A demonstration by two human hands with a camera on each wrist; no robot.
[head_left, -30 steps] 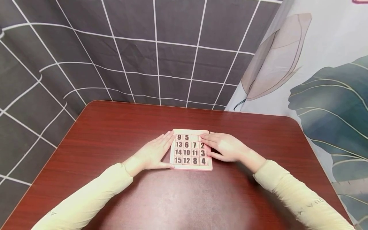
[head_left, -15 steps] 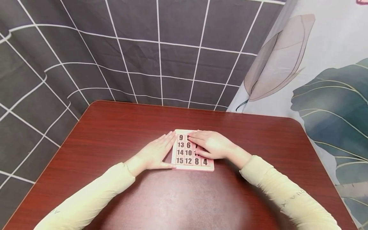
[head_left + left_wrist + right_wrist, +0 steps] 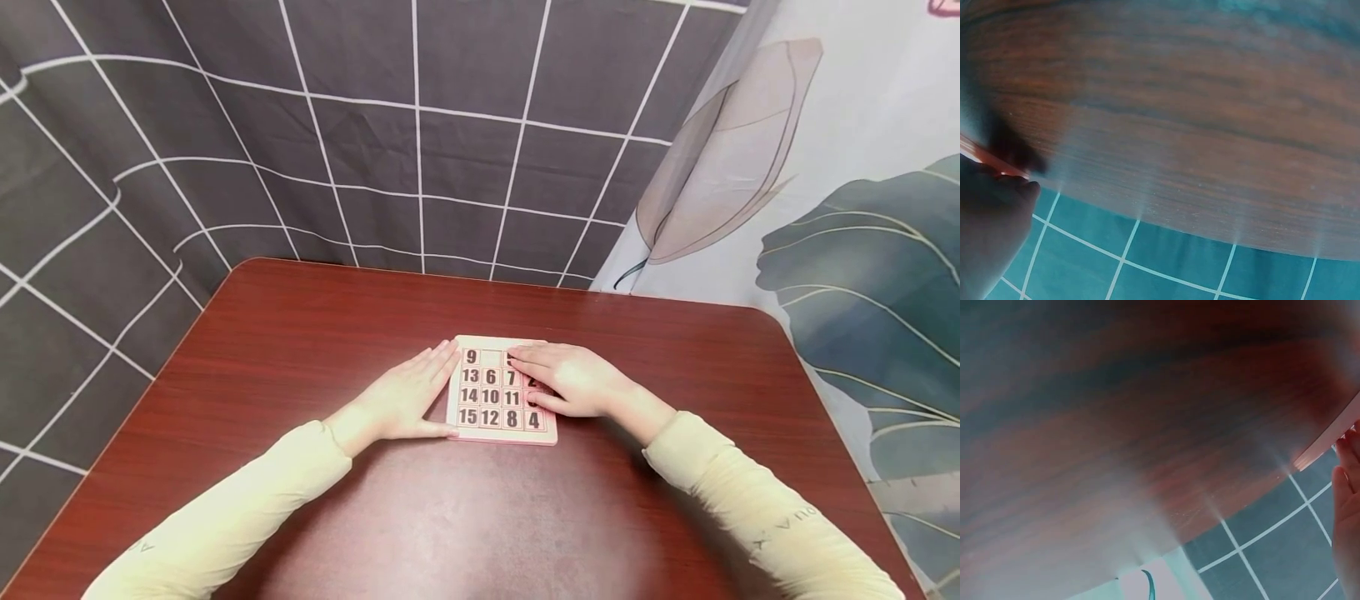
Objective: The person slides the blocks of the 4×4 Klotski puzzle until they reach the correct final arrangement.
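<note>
A pale number slide puzzle (image 3: pixel 504 437) with a pink edge lies flat on the table, its tiles printed in black. My left hand (image 3: pixel 401 398) rests along its left side, fingers straight at the upper left corner and thumb at the lower left. My right hand (image 3: pixel 581 382) reaches over from the right, with extended fingertips on the 5 tile (image 3: pixel 509 362) in the top row. Between the 9 and the 5 is a bare slot (image 3: pixel 491 358). The 2 and 3 tiles are partly under my right fingers. Both wrist views catch just the puzzle's thin side edge (image 3: pixel 1329 439).
The reddish-brown wooden table (image 3: pixel 337 308) carries the puzzle near its middle. Behind and to the left hangs a dark grey curtain (image 3: pixel 360 142) with white grid lines. A white leaf-patterned curtain (image 3: pixel 840 333) hangs along the right.
My right hand swept left across the top row, then drew back right. The 5 tile slid one place right, so the bare slot moved one place left. My left hand stayed put.
</note>
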